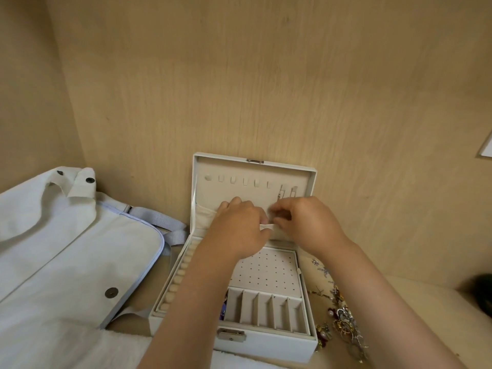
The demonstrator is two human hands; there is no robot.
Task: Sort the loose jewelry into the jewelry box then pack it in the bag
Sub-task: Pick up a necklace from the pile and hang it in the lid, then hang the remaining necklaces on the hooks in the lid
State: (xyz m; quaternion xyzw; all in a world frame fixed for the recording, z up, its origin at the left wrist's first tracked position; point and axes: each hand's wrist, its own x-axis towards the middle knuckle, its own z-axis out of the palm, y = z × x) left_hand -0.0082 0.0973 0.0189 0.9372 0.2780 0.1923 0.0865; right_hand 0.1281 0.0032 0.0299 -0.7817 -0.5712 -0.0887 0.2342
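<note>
Both hands up at the raised lid of the open jewelry box (pixel 266 347). Left hand (pixel 239 225), fingers curled, pinching the pale pocket hem (pixel 266 227) inside that lid. Right hand (pixel 306 225) close beside it, thumb and fingertips pinching the same hem, with something small there too blurred to name. Box on the worktop (pixel 431 302) against the wooden back wall, between the bag (pixel 66 249) on the left and the loose jewelry (pixel 343 315) heaped just beside its right wall.

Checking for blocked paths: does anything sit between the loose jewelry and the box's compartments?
Nothing visible. The jewelry box lid stands open, its slotted compartments are uncovered, and the loose jewelry lies just beside the box's right wall.
</note>
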